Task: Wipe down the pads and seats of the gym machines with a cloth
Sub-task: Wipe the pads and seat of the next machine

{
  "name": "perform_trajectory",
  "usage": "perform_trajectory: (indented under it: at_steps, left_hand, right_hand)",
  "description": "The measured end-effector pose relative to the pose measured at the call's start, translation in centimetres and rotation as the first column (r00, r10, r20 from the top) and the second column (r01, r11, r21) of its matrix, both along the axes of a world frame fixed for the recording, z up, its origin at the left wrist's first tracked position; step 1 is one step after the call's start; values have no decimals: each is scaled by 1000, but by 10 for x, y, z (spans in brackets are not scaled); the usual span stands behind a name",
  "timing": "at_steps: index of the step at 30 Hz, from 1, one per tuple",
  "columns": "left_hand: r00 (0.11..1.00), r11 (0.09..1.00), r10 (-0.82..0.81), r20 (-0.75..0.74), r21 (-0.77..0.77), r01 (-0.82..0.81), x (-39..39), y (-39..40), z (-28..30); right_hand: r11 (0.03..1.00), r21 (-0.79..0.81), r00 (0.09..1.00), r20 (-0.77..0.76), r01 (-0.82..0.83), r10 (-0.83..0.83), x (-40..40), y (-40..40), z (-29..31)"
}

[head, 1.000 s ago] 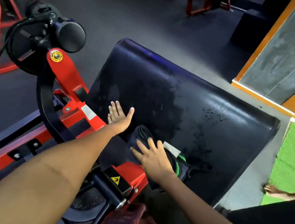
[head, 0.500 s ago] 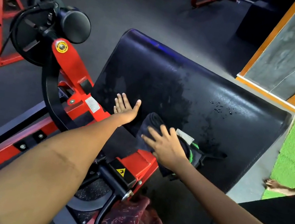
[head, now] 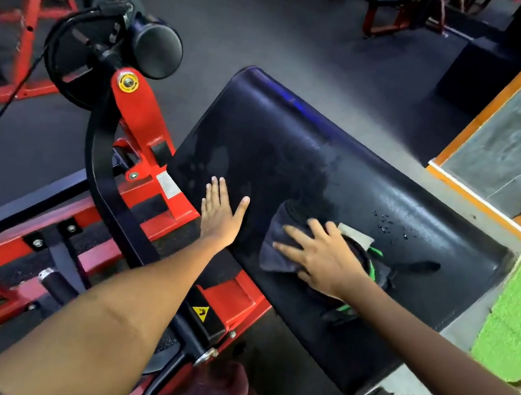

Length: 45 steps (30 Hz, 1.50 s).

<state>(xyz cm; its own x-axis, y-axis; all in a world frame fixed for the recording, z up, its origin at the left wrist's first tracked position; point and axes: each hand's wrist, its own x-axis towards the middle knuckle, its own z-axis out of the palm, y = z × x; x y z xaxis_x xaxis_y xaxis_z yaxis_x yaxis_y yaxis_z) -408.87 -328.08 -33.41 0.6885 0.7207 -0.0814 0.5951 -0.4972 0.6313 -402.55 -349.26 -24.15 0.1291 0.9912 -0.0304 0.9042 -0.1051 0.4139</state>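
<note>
Cloth (head: 281,246), dark grey with a white tag and green trim, lies bunched on a large black padded bench pad (head: 342,177), near the pad's lower edge and toward its right half. The right hand (head: 321,260) rests on top of the cloth with fingers spread and straight, pressing it flat against the vinyl; it is not curled round the fabric. The left hand (head: 219,214) lies palm down on the pad near its lower left corner, fingers straight and slightly apart, holding nothing and clear of the cloth.

Dull smeared patches cover the left and middle of the pad. A small cluster of water droplets (head: 386,224) sits toward the right edge, beyond the cloth.

The pad is mounted on a red steel machine frame (head: 146,128) with a black curved lever (head: 100,169) and a black round roller pad (head: 156,50) to the upper left. Yellow warning stickers (head: 199,312) show on the frame below the pad. The floor (head: 265,24) is dark rubber.
</note>
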Motion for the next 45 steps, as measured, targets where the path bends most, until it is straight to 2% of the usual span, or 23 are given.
perform_trajectory:
  at_steps: [1, 3, 7, 9, 12, 16, 17, 20, 21, 23, 26, 29, 31, 35, 39, 42, 45]
  left_hand:
    - [1000, 1000, 15, 5, -1, -15, 0, -1, -1]
    - [999, 999, 44, 1, -28, -44, -1, -4, 1]
    - [994, 991, 112, 11, -77, -111, -1, -27, 6]
    - [986, 980, 164, 31, -116, -159, -1, -43, 6]
    - [974, 968, 219, 61, -137, -209, -5, -68, 0]
    - [955, 952, 279, 100, -159, -261, -19, -112, -8]
    - [953, 948, 286, 101, -173, -266, -22, -121, -11]
    - [945, 935, 314, 94, -204, -290, -29, -153, -14]
    - [942, 929, 325, 87, -219, -300, -32, -163, -15]
    - [936, 920, 341, 87, -233, -314, -36, -182, -16]
    - [940, 921, 330, 85, -249, -300, -40, -196, -9]
    - [956, 929, 290, 44, -251, -271, -45, -202, -4]
    - [962, 932, 272, 12, -253, -261, -48, -204, -2]
    - [960, 917, 279, 8, -298, -264, -51, -213, -5]
    - [957, 913, 291, 12, -302, -274, -50, -220, -4]
    - [960, 916, 279, 7, -302, -264, -51, -222, -4]
    - [963, 915, 269, -8, -311, -258, -54, -225, -3]
  right_hand:
    - [996, -30, 996, -3, -85, 85, 11, -7, 9]
    - [992, -36, 993, -1, -120, 120, 35, -11, 33]
    - [1000, 11, 996, 87, 26, -27, 54, 5, 57]
    - [1000, 22, 994, 109, 17, -20, 45, 7, 47]
    - [996, -19, 994, 55, -89, 90, 28, -9, 27]
    - [939, -204, 960, -20, -278, 280, 19, -52, 25]
    - [945, -190, 964, -31, -265, 265, 24, -57, 28]
    - [997, 12, 997, -22, -79, 80, 43, -59, 45]
    - [999, 22, 999, -23, -37, 37, 40, -59, 48]
    - [995, -37, 996, -19, -88, 87, 24, -63, 42]
    - [931, -220, 956, -72, -292, 283, 0, -86, 22]
    - [830, -303, 884, -172, -468, 436, 3, -111, 25]
    - [835, -298, 886, -170, -463, 431, 18, -112, 37]
    - [937, -229, 964, -25, -263, 265, 21, -100, 46]
    - [863, -346, 930, -106, -367, 352, -18, -123, 18]
    - [804, -364, 882, -187, -470, 432, -9, -135, 22]
    - [828, -363, 904, -190, -428, 384, 4, -129, 32]
